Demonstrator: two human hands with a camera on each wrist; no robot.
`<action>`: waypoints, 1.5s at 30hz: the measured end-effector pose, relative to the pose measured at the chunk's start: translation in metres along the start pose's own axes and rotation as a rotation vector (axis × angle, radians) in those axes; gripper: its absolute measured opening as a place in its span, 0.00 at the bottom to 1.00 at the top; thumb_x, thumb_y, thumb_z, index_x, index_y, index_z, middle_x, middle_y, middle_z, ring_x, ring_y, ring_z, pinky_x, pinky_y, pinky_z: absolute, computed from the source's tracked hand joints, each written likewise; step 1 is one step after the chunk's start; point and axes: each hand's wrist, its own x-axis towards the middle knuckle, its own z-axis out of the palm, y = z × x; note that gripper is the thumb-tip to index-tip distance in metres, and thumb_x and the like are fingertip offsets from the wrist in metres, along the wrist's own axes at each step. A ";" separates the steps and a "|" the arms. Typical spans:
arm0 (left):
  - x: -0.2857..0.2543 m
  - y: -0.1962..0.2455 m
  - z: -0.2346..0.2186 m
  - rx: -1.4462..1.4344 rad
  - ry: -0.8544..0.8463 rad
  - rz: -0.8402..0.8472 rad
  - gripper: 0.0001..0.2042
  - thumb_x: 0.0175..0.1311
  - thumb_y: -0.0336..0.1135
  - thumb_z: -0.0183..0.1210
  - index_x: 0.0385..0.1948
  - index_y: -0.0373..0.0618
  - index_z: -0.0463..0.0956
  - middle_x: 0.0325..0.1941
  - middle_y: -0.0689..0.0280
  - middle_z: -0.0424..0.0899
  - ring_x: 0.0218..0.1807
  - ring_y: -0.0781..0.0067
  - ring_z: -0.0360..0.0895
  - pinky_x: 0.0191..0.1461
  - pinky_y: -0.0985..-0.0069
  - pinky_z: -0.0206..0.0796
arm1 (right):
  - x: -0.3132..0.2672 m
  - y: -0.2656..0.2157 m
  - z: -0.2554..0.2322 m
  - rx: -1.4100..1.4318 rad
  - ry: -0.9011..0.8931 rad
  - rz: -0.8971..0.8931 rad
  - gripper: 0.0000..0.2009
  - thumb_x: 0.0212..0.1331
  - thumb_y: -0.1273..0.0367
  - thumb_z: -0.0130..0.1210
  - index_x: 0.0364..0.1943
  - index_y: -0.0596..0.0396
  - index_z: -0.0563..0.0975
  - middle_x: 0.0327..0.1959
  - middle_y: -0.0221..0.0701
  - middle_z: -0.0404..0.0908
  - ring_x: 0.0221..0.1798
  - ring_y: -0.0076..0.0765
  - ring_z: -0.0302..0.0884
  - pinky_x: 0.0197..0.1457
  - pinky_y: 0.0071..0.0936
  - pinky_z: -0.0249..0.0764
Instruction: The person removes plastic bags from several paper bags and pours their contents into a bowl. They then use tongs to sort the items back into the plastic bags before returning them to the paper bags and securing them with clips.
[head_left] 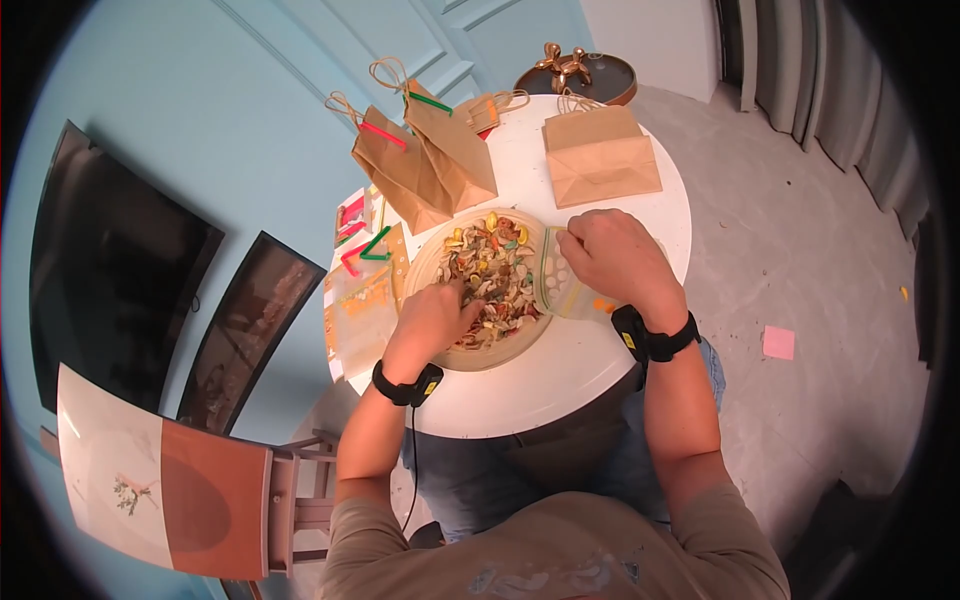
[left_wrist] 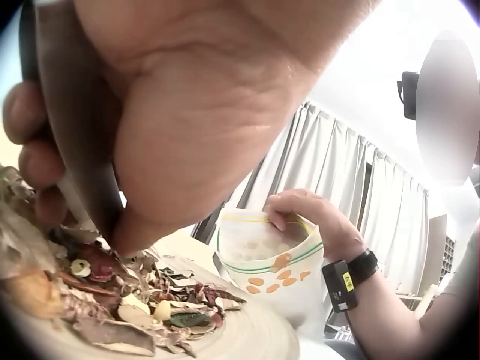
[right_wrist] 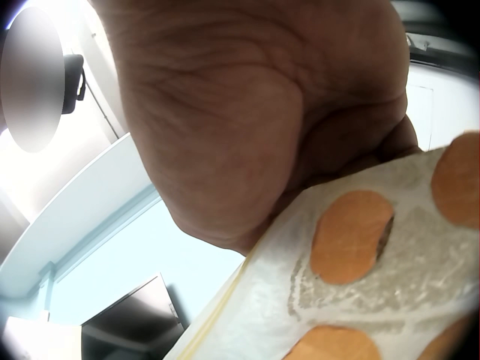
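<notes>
Standing across the room, so take the "why" bits as my guess. There's a pale round bowl (head_left: 500, 357) on the white counter (head_left: 570, 385), full of dried potpourri (head_left: 495, 270), and it sits right in front of the person, where both arms reach it without stretching. The left hand (head_left: 430, 320) is down in the mix, fingers bent and thumb tip at the pieces. Can't tell if it actually has a pinch of anything or is just feeling around in there.

The right hand (head_left: 620, 255) grips the rim of a see-through zip bag (left_wrist: 274, 262) with orange spots. The bag is at the bowl's right edge, mouth gaping. Makes sense to me: a floppy bag like that would probably fold shut if nobody held the rim, and having it so near the bowl leaves less room for crumbs to land on the counter.

The two tall paper bags (head_left: 445, 150) and the wide paper bag (head_left: 605, 165) stand behind the bowl, seemingly so elbows have space. Another clear packet (head_left: 365, 315) lies flat to the left, likewise out of the way of the arms.
</notes>
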 end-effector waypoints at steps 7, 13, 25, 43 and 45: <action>-0.001 -0.004 0.002 -0.013 0.025 0.041 0.17 0.80 0.45 0.65 0.42 0.37 0.86 0.31 0.39 0.87 0.40 0.30 0.87 0.45 0.41 0.78 | 0.001 -0.001 0.004 -0.008 -0.010 -0.015 0.18 0.73 0.66 0.55 0.29 0.64 0.87 0.31 0.53 0.87 0.38 0.64 0.87 0.50 0.55 0.82; -0.004 -0.005 -0.004 -0.040 0.037 0.027 0.17 0.80 0.45 0.65 0.39 0.37 0.86 0.31 0.40 0.87 0.39 0.30 0.86 0.45 0.43 0.77 | 0.001 0.000 0.005 -0.014 0.003 -0.023 0.18 0.73 0.66 0.55 0.28 0.64 0.87 0.30 0.53 0.86 0.38 0.64 0.87 0.50 0.55 0.82; -0.014 0.004 -0.043 -0.084 0.128 0.024 0.17 0.78 0.43 0.68 0.34 0.36 0.84 0.27 0.42 0.84 0.35 0.31 0.84 0.40 0.46 0.73 | 0.002 0.000 0.009 -0.005 -0.005 -0.029 0.18 0.72 0.66 0.55 0.28 0.64 0.87 0.30 0.54 0.86 0.37 0.65 0.87 0.49 0.56 0.82; -0.019 0.047 -0.050 -0.138 0.146 0.061 0.20 0.74 0.47 0.72 0.38 0.34 0.84 0.28 0.42 0.86 0.34 0.36 0.87 0.39 0.51 0.77 | 0.001 0.002 -0.004 0.022 0.068 0.074 0.18 0.73 0.65 0.56 0.30 0.66 0.86 0.32 0.55 0.87 0.40 0.66 0.86 0.52 0.57 0.81; -0.026 0.050 -0.037 -0.133 0.134 0.091 0.19 0.75 0.47 0.71 0.38 0.35 0.84 0.28 0.42 0.86 0.35 0.35 0.88 0.40 0.49 0.78 | 0.001 0.003 -0.005 0.037 0.095 0.082 0.18 0.74 0.65 0.57 0.30 0.66 0.86 0.32 0.55 0.87 0.40 0.67 0.86 0.52 0.57 0.81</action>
